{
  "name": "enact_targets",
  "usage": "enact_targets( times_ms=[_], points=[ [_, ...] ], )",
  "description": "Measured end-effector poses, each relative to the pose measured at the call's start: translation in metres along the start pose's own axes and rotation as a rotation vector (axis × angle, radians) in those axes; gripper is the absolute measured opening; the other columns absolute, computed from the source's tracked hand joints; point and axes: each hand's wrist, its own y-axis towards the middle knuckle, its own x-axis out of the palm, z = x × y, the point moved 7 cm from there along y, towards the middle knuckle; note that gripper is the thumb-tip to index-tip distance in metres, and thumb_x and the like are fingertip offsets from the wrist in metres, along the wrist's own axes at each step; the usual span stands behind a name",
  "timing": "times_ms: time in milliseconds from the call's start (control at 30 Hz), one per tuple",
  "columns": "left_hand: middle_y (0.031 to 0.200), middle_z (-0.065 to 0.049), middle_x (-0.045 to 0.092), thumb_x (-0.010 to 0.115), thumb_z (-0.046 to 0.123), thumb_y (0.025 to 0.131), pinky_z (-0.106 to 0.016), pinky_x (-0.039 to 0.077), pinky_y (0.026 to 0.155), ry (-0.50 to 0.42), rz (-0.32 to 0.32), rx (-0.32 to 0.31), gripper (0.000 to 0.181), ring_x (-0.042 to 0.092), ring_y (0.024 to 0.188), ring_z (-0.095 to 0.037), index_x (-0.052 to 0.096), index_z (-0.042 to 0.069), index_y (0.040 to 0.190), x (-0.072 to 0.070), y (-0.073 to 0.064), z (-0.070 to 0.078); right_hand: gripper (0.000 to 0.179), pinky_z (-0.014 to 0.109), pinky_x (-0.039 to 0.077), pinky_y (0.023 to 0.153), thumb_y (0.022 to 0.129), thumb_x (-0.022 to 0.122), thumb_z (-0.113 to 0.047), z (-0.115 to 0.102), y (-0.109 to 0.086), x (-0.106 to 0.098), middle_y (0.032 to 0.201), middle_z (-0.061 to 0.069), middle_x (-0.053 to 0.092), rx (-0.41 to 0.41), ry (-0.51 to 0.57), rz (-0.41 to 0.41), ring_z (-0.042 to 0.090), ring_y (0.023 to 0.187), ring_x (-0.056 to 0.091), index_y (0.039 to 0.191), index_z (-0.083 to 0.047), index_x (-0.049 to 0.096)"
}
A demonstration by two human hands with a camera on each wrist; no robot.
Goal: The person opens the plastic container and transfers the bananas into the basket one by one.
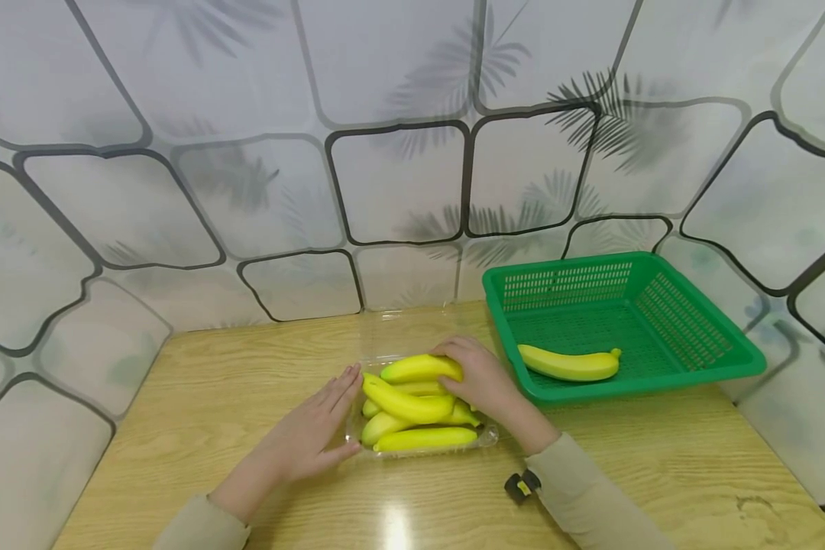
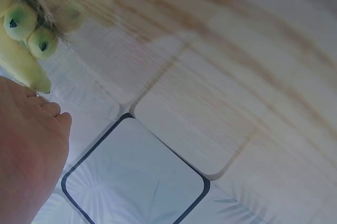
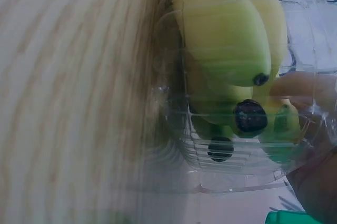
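Bananas (image 1: 407,403), smooth, curved, in a ribbed clear plastic box (image 1: 488,438), right hand (image 1: 480,380) around one banana (image 1: 421,369), left hand (image 1: 315,431) straight-fingered alongside

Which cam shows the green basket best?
Head: the whole green basket is in frame, with a banana inside. Right wrist catches only a rim sliver at the bottom edge; left wrist shows none.

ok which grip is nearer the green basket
Right. The right grip holds a banana just left of the green basket; the left grip is farther, at the left side of the clear container.
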Motion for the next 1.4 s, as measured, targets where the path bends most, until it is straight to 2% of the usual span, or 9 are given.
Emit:
enact_targets(
  times_ms=[200, 500, 667, 1033, 1400],
  points=[
    [0.178, -0.020, 0.013, 0.058, 0.055, 0.104, -0.046, 0.028, 0.132, 0.005, 0.003, 0.003, 0.095, 0.021, 0.165, -0.034, 0.018, -0.003, 0.168, 0.001, 0.000, 0.001, 0.039, 0.050, 0.055, 0.114, 0.090, 0.084, -0.013, -0.004, 0.001, -0.005, 0.129, 0.009, 0.074, -0.023, -0.002, 0.014, 0.032, 0.126, 0.066, 0.127, -0.006, 0.074],
    [0.178, -0.020, 0.012, 0.058, 0.055, 0.104, -0.047, 0.029, 0.132, 0.001, -0.001, 0.002, 0.095, 0.021, 0.165, -0.034, 0.018, -0.003, 0.168, 0.001, 0.000, 0.001, 0.039, 0.050, 0.058, 0.108, 0.090, 0.084, -0.012, -0.008, 0.000, -0.013, 0.127, 0.010, 0.075, -0.035, -0.003, 0.045, 0.032, 0.123, 0.068, 0.127, -0.006, 0.074],
    [0.178, -0.020, 0.013, 0.058, 0.055, 0.104, -0.047, 0.028, 0.132, 0.001, 0.003, 0.006, 0.095, 0.021, 0.165, -0.034, 0.018, -0.003, 0.168, 0.002, -0.001, 0.000, 0.040, 0.049, 0.061, 0.103, 0.088, 0.085, -0.010, -0.013, -0.001, -0.021, 0.123, 0.010, 0.075, -0.058, -0.001, 0.076, 0.031, 0.118, 0.069, 0.126, -0.004, 0.074],
    [0.178, -0.021, 0.014, 0.056, 0.056, 0.104, -0.047, 0.029, 0.132, 0.001, 0.007, 0.004, 0.094, 0.021, 0.165, -0.035, 0.019, -0.003, 0.168, 0.000, -0.001, 0.000, 0.042, 0.050, 0.059, 0.107, 0.088, 0.086, -0.011, -0.021, -0.001, -0.039, 0.126, 0.011, 0.075, -0.088, -0.051, 0.117, 0.032, 0.121, 0.068, 0.127, -0.004, 0.074],
    [0.177, -0.022, 0.016, 0.059, 0.054, 0.103, -0.047, 0.030, 0.131, 0.010, 0.020, 0.015, 0.095, 0.024, 0.164, -0.036, 0.019, -0.004, 0.167, -0.001, -0.001, 0.001, 0.041, 0.049, 0.060, 0.104, 0.086, 0.086, -0.008, -0.024, -0.003, -0.060, 0.122, 0.012, 0.076, -0.130, -0.039, 0.182, 0.032, 0.117, 0.068, 0.124, -0.002, 0.075]
  ],
)
